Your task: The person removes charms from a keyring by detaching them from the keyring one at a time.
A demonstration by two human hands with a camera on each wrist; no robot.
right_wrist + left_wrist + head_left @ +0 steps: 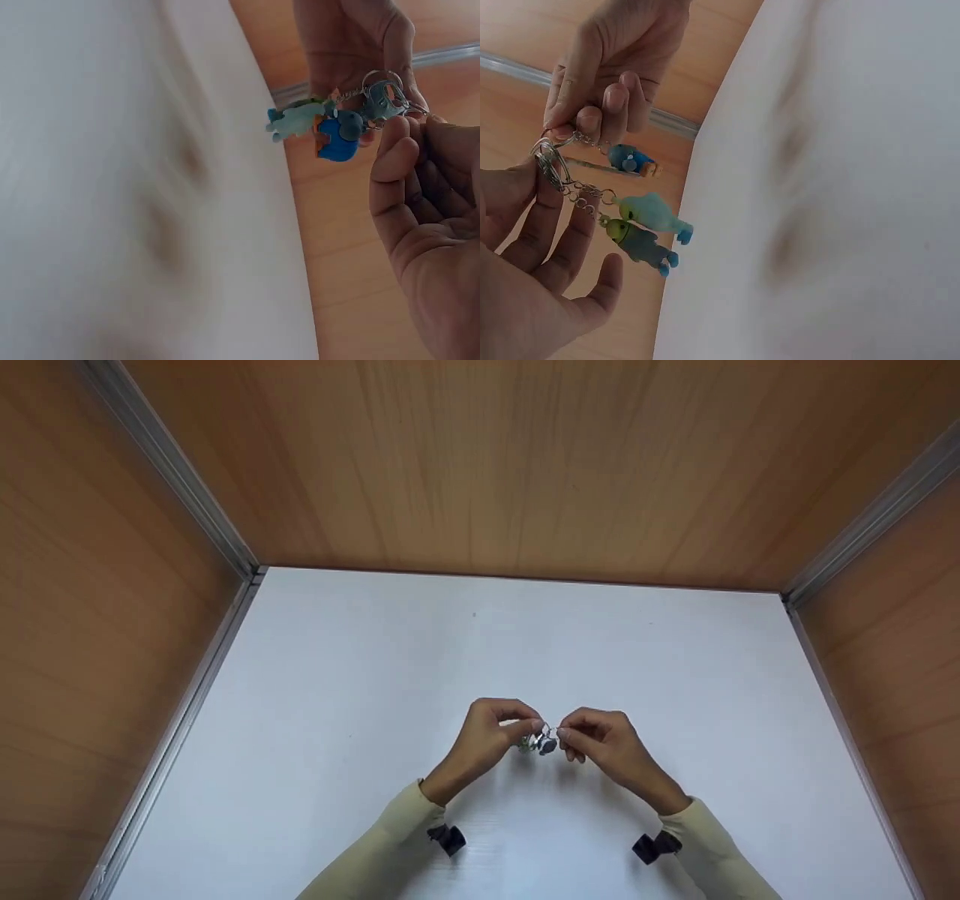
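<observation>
A metal key ring point(545, 733) with short chains and small figure charms hangs between my two hands above the white table point(480, 660). My left hand point(529, 727) pinches the ring point(550, 160) from the left, between thumb and forefinger. From the right, my right hand point(564, 735) pinches the same ring point(383, 91). Below it dangle a blue charm point(630, 160), a pale teal charm point(657, 216) and a green-headed charm point(639, 243). In the right wrist view the teal charm point(295, 120) and the blue charm point(337, 139) hang close together.
Wooden walls point(525, 465) enclose the table at the back and both sides, with aluminium strips point(176, 472) in the corners. Cream sleeves point(390, 840) and black wrist straps point(448, 838) show near the front edge.
</observation>
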